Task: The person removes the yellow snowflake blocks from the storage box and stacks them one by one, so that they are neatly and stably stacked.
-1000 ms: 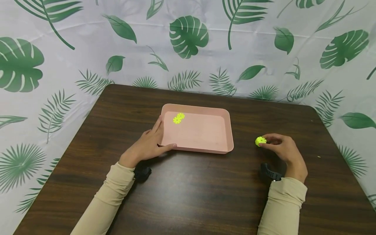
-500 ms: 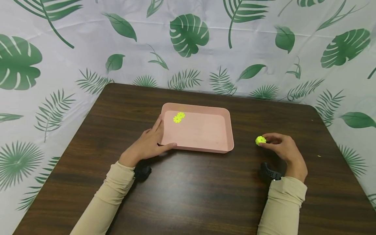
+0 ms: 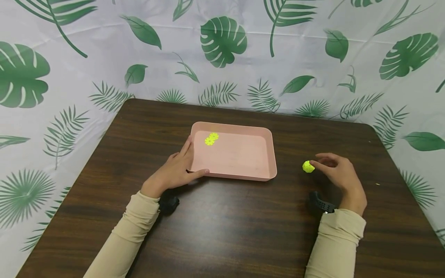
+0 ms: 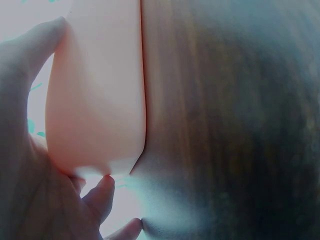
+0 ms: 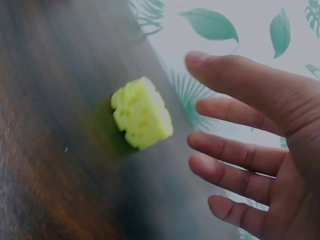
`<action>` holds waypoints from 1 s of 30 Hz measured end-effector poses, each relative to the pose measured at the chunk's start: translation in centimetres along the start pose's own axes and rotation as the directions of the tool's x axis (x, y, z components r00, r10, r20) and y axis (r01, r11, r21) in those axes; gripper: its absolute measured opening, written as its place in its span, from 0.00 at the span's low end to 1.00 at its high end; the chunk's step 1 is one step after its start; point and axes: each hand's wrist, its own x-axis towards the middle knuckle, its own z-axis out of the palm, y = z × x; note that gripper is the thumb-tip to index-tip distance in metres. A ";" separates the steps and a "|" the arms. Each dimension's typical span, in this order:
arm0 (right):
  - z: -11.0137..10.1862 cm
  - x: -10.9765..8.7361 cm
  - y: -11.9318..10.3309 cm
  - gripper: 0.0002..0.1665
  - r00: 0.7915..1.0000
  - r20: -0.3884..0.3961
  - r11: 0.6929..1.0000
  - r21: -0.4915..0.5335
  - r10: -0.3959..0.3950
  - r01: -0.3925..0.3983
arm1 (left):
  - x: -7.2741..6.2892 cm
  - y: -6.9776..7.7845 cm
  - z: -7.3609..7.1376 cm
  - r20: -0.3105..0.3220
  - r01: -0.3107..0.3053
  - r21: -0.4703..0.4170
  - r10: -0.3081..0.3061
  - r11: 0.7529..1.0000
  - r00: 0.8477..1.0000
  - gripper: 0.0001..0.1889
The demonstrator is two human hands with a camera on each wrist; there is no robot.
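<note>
On the table right of the pink tray [image 3: 236, 175] stands a bright yellow stack of notched plastic discs [image 3: 308, 166], seen from the side in the right wrist view [image 5: 142, 115]. My right hand [image 3: 338, 172] is just right of the stack, thumb and fingers apart and holding nothing. The right wrist view shows a gap between the fingertips and the stack. My left hand [image 3: 175, 170] spans the tray's near left corner, thumb on the front wall, straight fingers along the left side. Two yellow notched discs [image 3: 209, 141] lie partly overlapped inside the tray, at its far left.
The dark wood-grain table [image 3: 222, 227] ends at the back against a white cloth [image 3: 285, 42] with green leaf prints. A tiny pale scrap [image 3: 377, 184] lies right of the right hand. Dark straps [image 3: 323, 204] sit at the wrists.
My right hand has let go of the stack of discs and drawn back slightly to the right. The stack stays where it was. The left hand and tray have not moved.
</note>
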 end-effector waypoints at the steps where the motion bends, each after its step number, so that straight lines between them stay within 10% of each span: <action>1: -0.1 0.0 -0.2 0.40 1.000 -0.015 1.000 0.003 -0.006 0.006 | 0.0 0.0 0.0 -0.001 0.001 0.000 -0.001 1.000 1.000 0.58; 30: 4.3 2.9 -9.5 0.29 0.966 -0.006 0.966 0.020 -0.258 0.258 | -0.3 0.1 -0.2 -0.013 0.006 -0.026 -0.006 1.000 1.000 0.59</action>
